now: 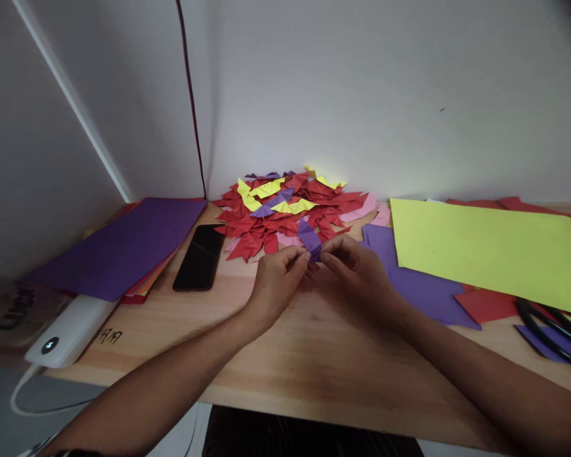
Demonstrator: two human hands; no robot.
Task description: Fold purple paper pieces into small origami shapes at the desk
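Both hands meet over the middle of the wooden desk [314, 368] and pinch a small folded purple paper piece [309, 239]. My left hand [278, 279] grips its left side with thumb and fingers closed. My right hand [356, 270] holds the right side the same way. Just behind the hands lies a heap of folded paper pieces [290, 209], mostly red with some yellow, purple and pink.
A black phone [200, 257] lies left of the hands. A stack of paper sheets topped with purple [118, 244] and a white power bank [71, 330] sit at far left. A yellow-green sheet [490, 251], purple and red sheets, and black scissors [552, 330] lie at right. White walls close the corner.
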